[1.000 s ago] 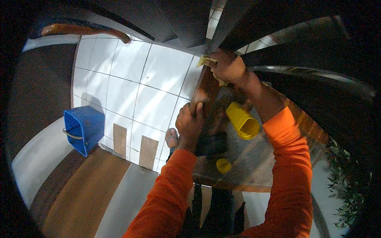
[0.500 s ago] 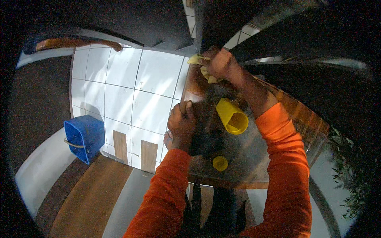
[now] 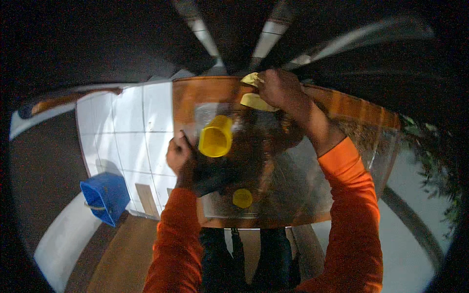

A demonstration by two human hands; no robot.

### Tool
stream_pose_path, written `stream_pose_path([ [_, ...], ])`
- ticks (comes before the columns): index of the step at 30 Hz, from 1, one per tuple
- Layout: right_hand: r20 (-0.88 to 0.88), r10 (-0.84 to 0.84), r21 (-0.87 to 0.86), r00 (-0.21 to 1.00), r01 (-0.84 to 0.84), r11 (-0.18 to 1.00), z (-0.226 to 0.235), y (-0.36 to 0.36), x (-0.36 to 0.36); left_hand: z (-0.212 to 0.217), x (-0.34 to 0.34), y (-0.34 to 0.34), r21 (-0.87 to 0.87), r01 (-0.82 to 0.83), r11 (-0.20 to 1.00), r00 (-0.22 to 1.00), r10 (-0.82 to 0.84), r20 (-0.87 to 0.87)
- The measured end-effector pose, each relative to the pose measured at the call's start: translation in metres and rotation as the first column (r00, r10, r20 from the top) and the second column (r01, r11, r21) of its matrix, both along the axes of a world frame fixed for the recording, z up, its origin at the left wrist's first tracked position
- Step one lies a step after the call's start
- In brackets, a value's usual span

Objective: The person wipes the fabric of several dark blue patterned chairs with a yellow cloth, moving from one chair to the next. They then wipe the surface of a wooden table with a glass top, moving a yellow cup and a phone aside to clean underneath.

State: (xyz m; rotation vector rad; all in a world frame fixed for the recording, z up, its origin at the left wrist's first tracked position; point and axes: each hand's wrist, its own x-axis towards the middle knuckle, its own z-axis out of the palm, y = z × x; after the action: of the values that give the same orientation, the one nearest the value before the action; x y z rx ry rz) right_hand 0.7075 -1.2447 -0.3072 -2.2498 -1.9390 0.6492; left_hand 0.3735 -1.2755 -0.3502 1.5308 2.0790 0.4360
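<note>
My right hand is closed on a yellow cloth, at the far side of a wooden table with a glassy top. Parts of the cloth stick out to the left of the fingers. My left hand lies at the table's left edge, its fingers apparently curled over the rim; they are partly blurred. Just right of it, a yellow cup lies on its side, its mouth toward me. A round yellow disc lies closer to me. Between them and my left wrist is a dark patch I cannot make out.
A blue bucket with a pale handle stands on the floor at left, beside white tiles. A brown wooden piece shows at far left. Leafy plants stand right of the table. Dark shapes fill the far side.
The view has swung, bringing more of the table's left side into sight. Relative to the yellow disc, the cup now lies farther left. My right hand still holds the cloth.
</note>
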Motion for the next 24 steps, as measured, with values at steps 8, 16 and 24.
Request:
stream_pose_path([
  [8,-0.018,-0.191,-0.005,0.982,0.191,0.982,-0.016,-0.087,0.132,-0.068,-0.073,-0.003,0.196,0.251,0.948,0.965,-0.262,0.032],
  [16,0.222,-0.305,-0.217,0.926,0.352,0.911,-0.021,-0.183,0.294,-0.076,-0.084,0.006,0.054,0.180,0.982,0.983,-0.179,-0.030],
  [24,-0.073,-0.466,-0.319,0.882,0.422,0.849,-0.020,-0.294,0.461,-0.047,-0.100,0.011,0.027,0.126,0.992,0.988,-0.123,-0.096],
])
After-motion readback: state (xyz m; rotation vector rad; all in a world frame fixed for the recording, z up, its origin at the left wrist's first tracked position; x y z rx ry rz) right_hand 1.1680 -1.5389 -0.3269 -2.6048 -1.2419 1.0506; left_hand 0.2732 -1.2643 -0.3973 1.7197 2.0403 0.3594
